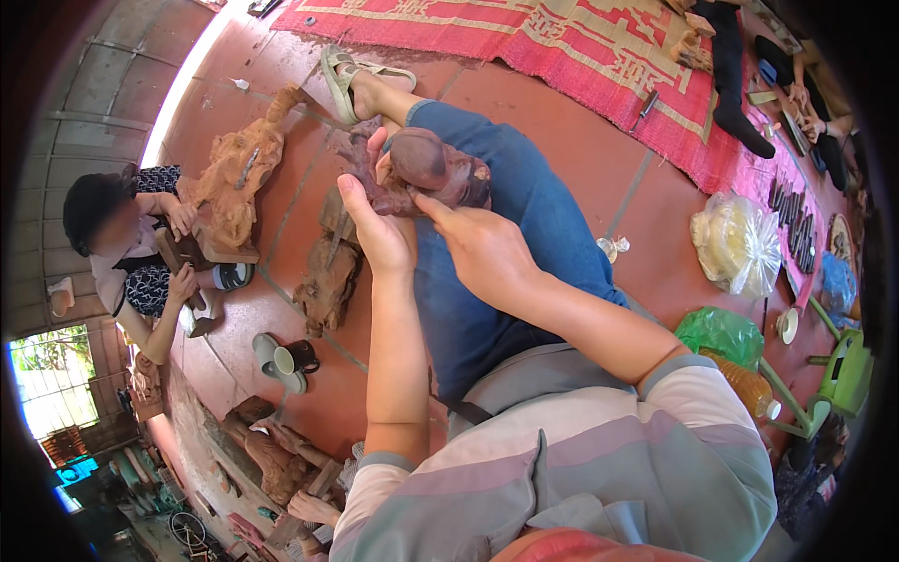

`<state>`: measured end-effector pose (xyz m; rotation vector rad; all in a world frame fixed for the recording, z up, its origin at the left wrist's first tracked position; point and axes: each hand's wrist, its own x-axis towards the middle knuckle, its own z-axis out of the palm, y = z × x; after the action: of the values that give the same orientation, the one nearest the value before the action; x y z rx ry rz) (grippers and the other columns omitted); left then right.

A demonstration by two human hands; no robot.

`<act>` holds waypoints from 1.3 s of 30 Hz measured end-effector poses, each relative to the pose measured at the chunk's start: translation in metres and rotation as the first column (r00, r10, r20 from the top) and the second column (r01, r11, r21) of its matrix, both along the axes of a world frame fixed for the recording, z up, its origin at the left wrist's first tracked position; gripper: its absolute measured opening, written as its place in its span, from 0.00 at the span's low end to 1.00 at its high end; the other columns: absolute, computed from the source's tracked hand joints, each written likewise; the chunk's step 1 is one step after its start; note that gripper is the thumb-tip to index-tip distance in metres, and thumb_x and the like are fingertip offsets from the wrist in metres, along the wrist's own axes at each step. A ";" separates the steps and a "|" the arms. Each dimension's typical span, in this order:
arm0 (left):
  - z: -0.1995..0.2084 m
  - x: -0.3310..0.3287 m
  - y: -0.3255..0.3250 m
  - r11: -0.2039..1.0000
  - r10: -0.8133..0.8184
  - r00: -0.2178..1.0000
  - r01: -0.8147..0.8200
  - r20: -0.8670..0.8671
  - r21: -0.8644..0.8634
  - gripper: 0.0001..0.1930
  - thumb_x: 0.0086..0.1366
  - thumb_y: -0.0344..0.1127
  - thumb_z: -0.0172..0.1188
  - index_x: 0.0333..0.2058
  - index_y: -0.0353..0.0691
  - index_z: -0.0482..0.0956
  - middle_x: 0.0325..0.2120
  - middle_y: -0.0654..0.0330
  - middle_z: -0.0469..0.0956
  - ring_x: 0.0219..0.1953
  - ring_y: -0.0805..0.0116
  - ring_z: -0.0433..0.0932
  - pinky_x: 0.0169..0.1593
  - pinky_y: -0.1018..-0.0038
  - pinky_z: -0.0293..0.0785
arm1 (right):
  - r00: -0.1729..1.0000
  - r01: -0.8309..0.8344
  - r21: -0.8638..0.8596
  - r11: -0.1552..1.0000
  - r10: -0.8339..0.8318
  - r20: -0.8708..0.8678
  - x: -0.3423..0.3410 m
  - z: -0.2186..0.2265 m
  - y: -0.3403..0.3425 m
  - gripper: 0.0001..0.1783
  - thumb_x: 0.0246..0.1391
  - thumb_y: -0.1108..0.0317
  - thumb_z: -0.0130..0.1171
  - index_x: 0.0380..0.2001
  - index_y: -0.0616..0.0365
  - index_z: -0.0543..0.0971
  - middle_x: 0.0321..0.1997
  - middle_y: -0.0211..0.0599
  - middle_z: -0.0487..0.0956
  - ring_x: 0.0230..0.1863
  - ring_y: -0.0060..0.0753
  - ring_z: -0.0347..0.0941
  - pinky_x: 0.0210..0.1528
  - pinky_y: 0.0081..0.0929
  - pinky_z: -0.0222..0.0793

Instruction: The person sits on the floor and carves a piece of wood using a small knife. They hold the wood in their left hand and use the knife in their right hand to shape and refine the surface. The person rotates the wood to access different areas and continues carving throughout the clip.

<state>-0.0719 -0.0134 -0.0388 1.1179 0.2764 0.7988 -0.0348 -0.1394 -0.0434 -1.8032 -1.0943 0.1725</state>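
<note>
A dark reddish-brown wood carving (420, 159) with a smooth, rounded top is held up over my lap. My left hand (382, 220) cradles it from the left, the thumb up beside it and the other fingers partly hidden behind it. My right hand (482, 245) is at its near side, with the index finger touching the wood just below the rounded part. The other fingers of that hand are curled and mostly out of sight, so anything small in them is hidden.
On the tiled floor to the left lie rough wood carvings (330, 267), a dark mug (298, 356) and sandals (272, 354). A person (117, 234) works by a larger carving (239, 178). Plastic bags (735, 244), an orange bottle (740, 382) and a green stool (843, 375) stand right; a red mat (562, 47) lies ahead.
</note>
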 end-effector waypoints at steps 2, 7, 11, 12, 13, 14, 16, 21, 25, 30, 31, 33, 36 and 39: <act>0.001 0.001 -0.001 1.000 0.011 1.000 -0.011 0.008 -0.029 0.34 0.70 0.58 0.29 0.58 0.33 0.62 0.54 0.52 0.68 0.58 0.61 0.65 0.62 0.65 0.59 | 0.997 0.035 0.094 0.995 -0.041 0.068 0.001 -0.004 0.007 0.24 0.50 0.78 0.53 0.53 0.56 0.73 0.27 0.47 0.77 0.31 0.48 0.75 0.35 0.37 0.71; 0.001 0.001 0.002 0.997 -0.006 1.000 0.007 0.013 -0.081 0.35 0.69 0.60 0.29 0.58 0.34 0.62 0.53 0.52 0.69 0.57 0.61 0.66 0.61 0.65 0.59 | 1.000 -0.006 0.124 0.992 0.004 0.020 0.005 -0.005 0.011 0.23 0.49 0.79 0.52 0.52 0.59 0.74 0.27 0.45 0.77 0.30 0.46 0.74 0.35 0.37 0.70; 0.002 0.005 0.000 0.997 0.022 1.000 -0.021 0.018 -0.070 0.35 0.70 0.60 0.30 0.58 0.34 0.63 0.50 0.54 0.70 0.54 0.64 0.68 0.59 0.68 0.61 | 0.997 -0.029 0.169 0.985 0.040 -0.061 0.011 -0.003 0.012 0.24 0.48 0.81 0.51 0.51 0.59 0.74 0.27 0.45 0.76 0.29 0.43 0.74 0.35 0.35 0.70; 0.001 0.005 0.000 0.995 0.027 0.999 -0.024 0.028 -0.092 0.35 0.70 0.60 0.30 0.58 0.34 0.63 0.48 0.55 0.71 0.52 0.65 0.68 0.57 0.70 0.62 | 0.998 -0.027 0.200 0.979 0.037 -0.046 0.012 -0.004 0.016 0.24 0.48 0.81 0.51 0.51 0.59 0.74 0.26 0.45 0.76 0.29 0.42 0.74 0.35 0.34 0.70; -0.001 0.004 0.001 0.996 0.014 0.999 -0.011 0.031 -0.086 0.35 0.70 0.60 0.30 0.58 0.34 0.63 0.49 0.55 0.71 0.52 0.65 0.68 0.57 0.70 0.62 | 0.999 -0.020 0.181 0.983 0.027 -0.037 0.011 -0.005 0.014 0.24 0.48 0.82 0.51 0.51 0.59 0.75 0.26 0.45 0.76 0.29 0.42 0.74 0.35 0.33 0.70; -0.005 0.003 0.002 0.997 0.002 0.999 0.001 0.034 -0.079 0.35 0.70 0.60 0.30 0.58 0.34 0.63 0.49 0.55 0.71 0.52 0.65 0.68 0.57 0.69 0.62 | 0.999 -0.013 0.162 0.987 0.018 -0.027 0.010 -0.007 0.012 0.24 0.48 0.82 0.51 0.51 0.59 0.75 0.26 0.45 0.76 0.29 0.42 0.74 0.35 0.33 0.70; -0.004 0.003 0.004 0.998 0.007 0.999 -0.005 0.034 -0.056 0.35 0.70 0.60 0.30 0.58 0.33 0.62 0.49 0.54 0.70 0.53 0.65 0.68 0.58 0.69 0.62 | 0.998 -0.016 0.156 0.988 0.024 -0.053 0.007 -0.006 0.009 0.24 0.48 0.82 0.51 0.51 0.59 0.75 0.27 0.45 0.76 0.30 0.42 0.74 0.35 0.33 0.70; 0.003 0.003 0.000 0.998 0.000 1.000 0.001 0.007 -0.064 0.36 0.69 0.61 0.30 0.58 0.33 0.61 0.53 0.51 0.69 0.57 0.61 0.66 0.61 0.65 0.60 | 0.998 -0.006 0.322 0.947 0.025 -0.053 0.009 -0.014 0.024 0.23 0.49 0.79 0.51 0.51 0.58 0.74 0.31 0.45 0.78 0.34 0.45 0.75 0.36 0.36 0.71; -0.002 0.001 0.002 1.000 -0.007 1.000 0.007 -0.013 -0.012 0.35 0.70 0.60 0.29 0.57 0.32 0.63 0.54 0.51 0.68 0.57 0.62 0.66 0.61 0.66 0.60 | 0.996 0.010 0.030 0.999 -0.012 0.084 0.012 -0.010 0.001 0.22 0.48 0.79 0.50 0.49 0.54 0.76 0.31 0.43 0.79 0.34 0.46 0.76 0.38 0.38 0.72; 0.004 -0.001 -0.001 1.000 -0.020 0.999 0.021 -0.041 0.014 0.35 0.70 0.59 0.29 0.57 0.32 0.64 0.53 0.51 0.68 0.56 0.63 0.66 0.60 0.67 0.61 | 0.976 -0.111 -0.208 0.972 0.147 0.163 0.024 0.035 -0.033 0.23 0.47 0.77 0.51 0.50 0.56 0.75 0.32 0.41 0.79 0.36 0.45 0.76 0.39 0.39 0.72; 0.004 -0.001 -0.002 1.000 -0.011 1.000 0.011 -0.017 0.005 0.34 0.71 0.58 0.29 0.57 0.32 0.64 0.52 0.52 0.69 0.55 0.63 0.67 0.59 0.67 0.62 | 0.971 -0.146 -0.197 0.969 0.178 0.157 0.028 0.034 -0.045 0.22 0.48 0.77 0.51 0.49 0.56 0.75 0.32 0.41 0.79 0.36 0.45 0.76 0.39 0.39 0.71; 0.006 -0.001 -0.001 0.999 -0.042 0.999 0.042 -0.012 -0.006 0.34 0.70 0.59 0.30 0.58 0.34 0.63 0.50 0.51 0.70 0.54 0.63 0.69 0.58 0.67 0.63 | 0.960 -0.140 -0.114 0.983 0.164 0.228 0.031 0.039 -0.042 0.22 0.49 0.77 0.52 0.50 0.56 0.76 0.30 0.41 0.77 0.33 0.44 0.74 0.37 0.38 0.70; -0.001 0.000 0.001 0.997 -0.048 0.999 0.047 0.000 -0.054 0.34 0.70 0.61 0.32 0.58 0.35 0.62 0.48 0.52 0.72 0.52 0.64 0.70 0.57 0.68 0.64 | 0.915 -0.054 0.130 0.990 -0.003 0.404 0.026 0.043 -0.006 0.24 0.49 0.78 0.53 0.51 0.54 0.76 0.24 0.38 0.74 0.27 0.40 0.71 0.32 0.34 0.68; -0.006 0.000 0.006 0.999 -0.035 0.999 0.035 -0.004 0.001 0.34 0.70 0.61 0.33 0.58 0.36 0.64 0.46 0.54 0.72 0.49 0.68 0.71 0.55 0.71 0.65 | 0.848 -0.059 -0.025 0.998 0.063 0.526 0.029 0.009 0.000 0.27 0.45 0.80 0.53 0.52 0.52 0.75 0.23 0.37 0.72 0.28 0.39 0.71 0.32 0.33 0.69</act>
<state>-0.0723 -0.0076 -0.0447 1.1222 0.2592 0.7659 -0.0055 -0.1394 -0.0348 -1.8732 -1.5347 -0.3054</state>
